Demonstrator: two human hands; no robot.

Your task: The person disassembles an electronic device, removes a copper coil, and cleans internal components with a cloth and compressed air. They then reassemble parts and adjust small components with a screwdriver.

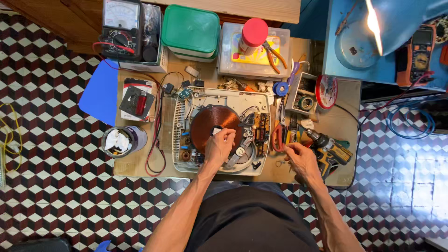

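Your left hand [219, 145] rests on a copper-orange coil [212, 126] set in a pale grey-white casing [252, 99], while your right hand [301, 161] lies by red-handled pliers [277, 136] and a yellow-and-black drill [332, 150]. Around you: a green-lidded box [191, 30], a red-capped white bottle [252, 35], a blue sheet [100, 91], a black meter [120, 29] with red leads — all on a tan wooden table [140, 164]. The floor [56, 186] shows a cube pattern — red, black and white.
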